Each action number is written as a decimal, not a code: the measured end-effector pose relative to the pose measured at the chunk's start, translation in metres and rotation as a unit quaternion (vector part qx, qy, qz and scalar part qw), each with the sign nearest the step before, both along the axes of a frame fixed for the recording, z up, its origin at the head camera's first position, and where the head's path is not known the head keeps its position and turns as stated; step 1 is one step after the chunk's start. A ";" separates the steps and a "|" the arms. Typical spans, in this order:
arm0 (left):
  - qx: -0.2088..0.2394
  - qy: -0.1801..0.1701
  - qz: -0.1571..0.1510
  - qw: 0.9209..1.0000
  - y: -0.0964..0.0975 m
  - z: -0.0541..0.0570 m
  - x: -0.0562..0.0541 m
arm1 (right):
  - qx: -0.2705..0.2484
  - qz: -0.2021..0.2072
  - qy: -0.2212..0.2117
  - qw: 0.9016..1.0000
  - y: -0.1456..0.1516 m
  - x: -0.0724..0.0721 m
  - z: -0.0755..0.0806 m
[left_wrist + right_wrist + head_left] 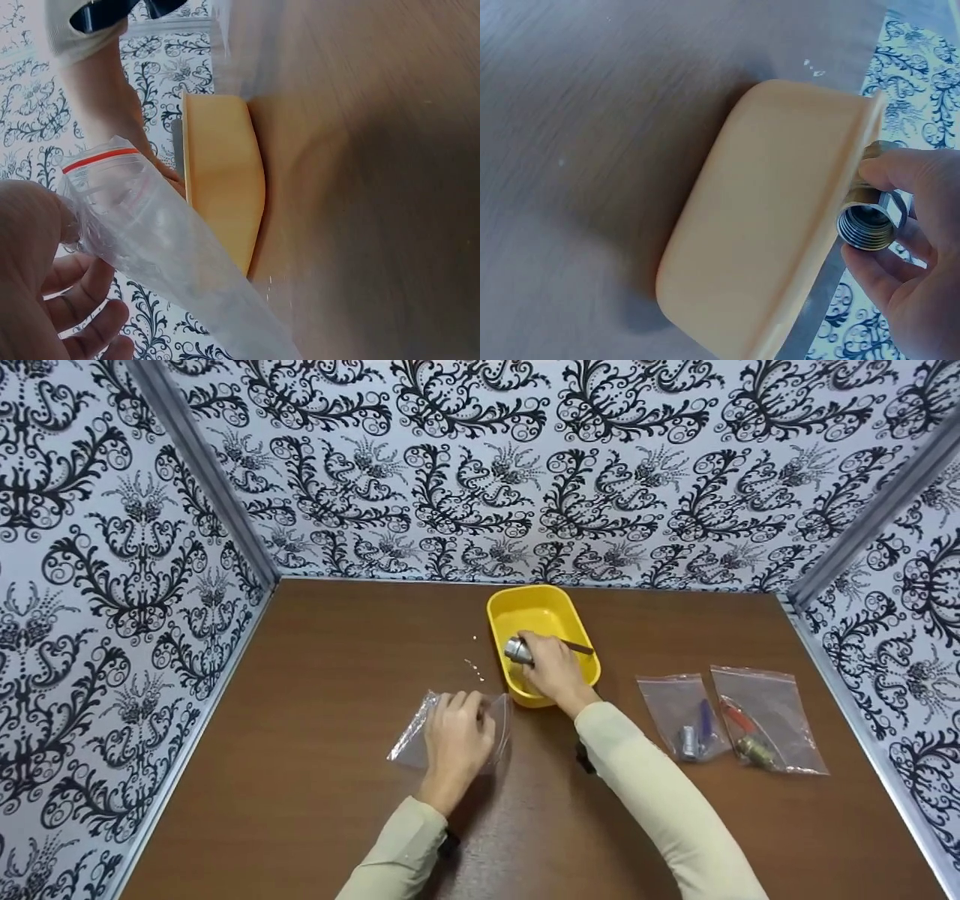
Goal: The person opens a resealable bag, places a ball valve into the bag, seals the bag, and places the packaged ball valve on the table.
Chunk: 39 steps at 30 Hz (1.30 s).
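My right hand (pixel 553 664) holds a silvery threaded pipe fitting (pixel 517 650) over the yellow tub (pixel 540 594). In the right wrist view, thumb and fingers grip the fitting (pixel 866 225) just beyond the tub's rim, its round threaded mouth facing the camera. A dark flat bar (pixel 577 647) sticks out on the other side of this hand. To the left of the tub, my left hand (pixel 459 731) pinches a clear zip bag (pixel 409 742) near its top. The left wrist view shows the bag's red-striped edge (pixel 101 158) by the thumb, the bag hanging down creased.
Two more zip bags lie on the brown table at right: one holds a silver fitting (pixel 688 742) and a blue piece (pixel 706 718), the other a brass fitting (pixel 754 751) and a red piece (pixel 739 716). Small white bits (pixel 481 679) lie left of the tub. Patterned walls (pixel 480 472) enclose the table.
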<state>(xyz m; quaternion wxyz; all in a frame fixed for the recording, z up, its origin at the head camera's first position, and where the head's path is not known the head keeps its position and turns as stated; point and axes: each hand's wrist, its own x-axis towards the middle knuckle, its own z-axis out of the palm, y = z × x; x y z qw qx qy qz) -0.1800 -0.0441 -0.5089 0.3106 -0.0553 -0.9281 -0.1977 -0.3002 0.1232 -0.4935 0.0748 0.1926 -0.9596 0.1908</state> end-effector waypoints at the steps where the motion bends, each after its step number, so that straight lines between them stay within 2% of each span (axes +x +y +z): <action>1: 0.000 -0.003 0.001 1.000 0.000 0.000 0.000 | 0.000 0.002 0.005 1.000 0.001 0.002 0.002; 5: 0.001 -0.012 0.004 1.000 0.001 -0.001 0.000 | -0.010 0.021 0.033 0.999 0.006 0.009 0.006; 11: -0.010 -0.004 0.010 1.000 0.002 -0.002 -0.001 | -0.032 0.054 0.079 0.995 0.014 0.024 0.014; 18: -0.009 -0.013 0.006 1.000 0.003 -0.001 -0.002 | -0.038 0.072 0.101 0.992 0.024 0.047 0.024; 24: -0.005 -0.022 0.003 1.000 0.004 0.003 -0.003 | -0.059 0.105 0.132 0.984 0.029 0.069 0.027; 32: 0.001 -0.026 -0.002 1.000 0.006 0.007 -0.004 | -0.086 0.161 0.188 0.965 0.031 0.095 0.019; 39: 0.039 -0.019 -0.022 0.999 0.011 0.008 -0.005 | -0.061 0.200 0.213 0.954 0.034 0.104 0.004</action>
